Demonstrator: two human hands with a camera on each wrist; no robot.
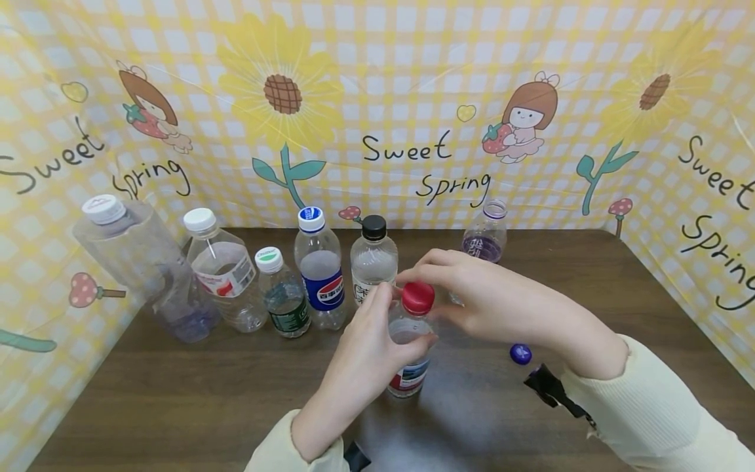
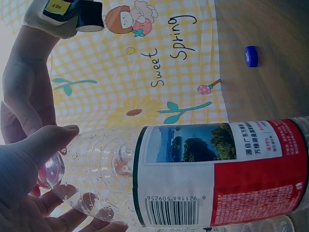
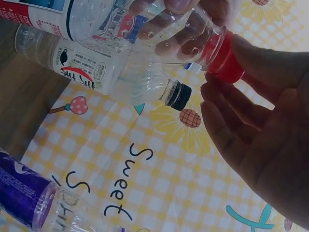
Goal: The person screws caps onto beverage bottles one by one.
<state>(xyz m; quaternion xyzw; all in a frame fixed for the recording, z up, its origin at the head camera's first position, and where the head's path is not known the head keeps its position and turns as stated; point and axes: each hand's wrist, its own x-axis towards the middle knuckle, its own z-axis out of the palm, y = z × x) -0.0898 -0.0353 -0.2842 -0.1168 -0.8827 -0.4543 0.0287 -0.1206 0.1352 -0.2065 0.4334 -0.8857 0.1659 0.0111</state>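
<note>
A clear water bottle with a red-and-white label (image 2: 188,174) stands upright on the table in the head view. My left hand (image 1: 368,347) grips it around its upper body, thumb on the near side and fingers behind. On its neck sits a red cap (image 1: 418,298). From above and the right, my right hand (image 1: 489,295) has its thumb and index finger at the cap's sides, pinching it. Its other fingers are bent and apart from the cap in the right wrist view. Behind the water bottle is a bottle with a black cap (image 1: 374,227).
To the left stand a Pepsi bottle (image 1: 321,288), a small green-label bottle (image 1: 284,301), a white-capped bottle (image 1: 227,275) and a large dented bottle (image 1: 138,255). An uncapped purple-label bottle (image 1: 485,236) is at the back right. A blue cap (image 1: 520,354) lies below the right forearm.
</note>
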